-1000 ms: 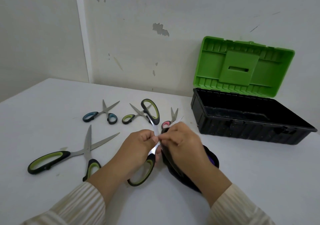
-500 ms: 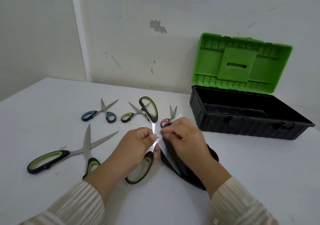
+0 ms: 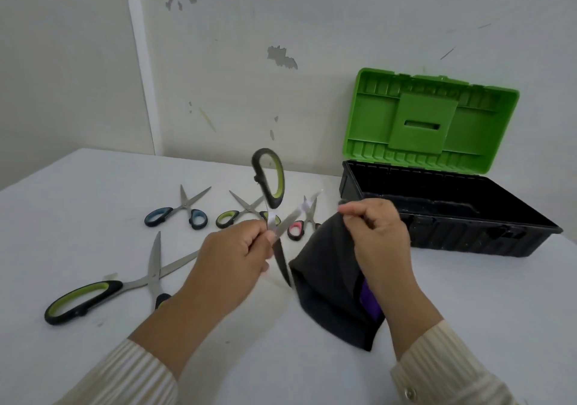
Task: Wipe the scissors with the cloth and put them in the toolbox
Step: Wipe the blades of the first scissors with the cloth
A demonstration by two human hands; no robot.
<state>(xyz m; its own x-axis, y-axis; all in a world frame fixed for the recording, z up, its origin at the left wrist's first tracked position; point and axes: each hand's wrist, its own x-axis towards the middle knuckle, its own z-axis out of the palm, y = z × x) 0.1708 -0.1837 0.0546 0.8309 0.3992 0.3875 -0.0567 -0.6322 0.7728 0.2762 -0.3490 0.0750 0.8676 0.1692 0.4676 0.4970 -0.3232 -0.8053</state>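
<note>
Fingers of the left hand [image 3: 231, 258] pinch the open green-handled scissors [image 3: 271, 183] near the pivot, one handle loop raised above that grip. Just to its right, the right hand [image 3: 379, 236] holds a pinched fold of the dark cloth [image 3: 324, 279], lifted off the tabletop [image 3: 468, 295]. Beyond the right grip stands the toolbox [image 3: 437, 214], lid open. Four other scissors lie left of and beyond the left grip.

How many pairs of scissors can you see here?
5. One large green-handled pair in the left hand; another large pair near left on the table; blue-handled, small green-handled and pink-handled pairs behind. The toolbox looks empty.
</note>
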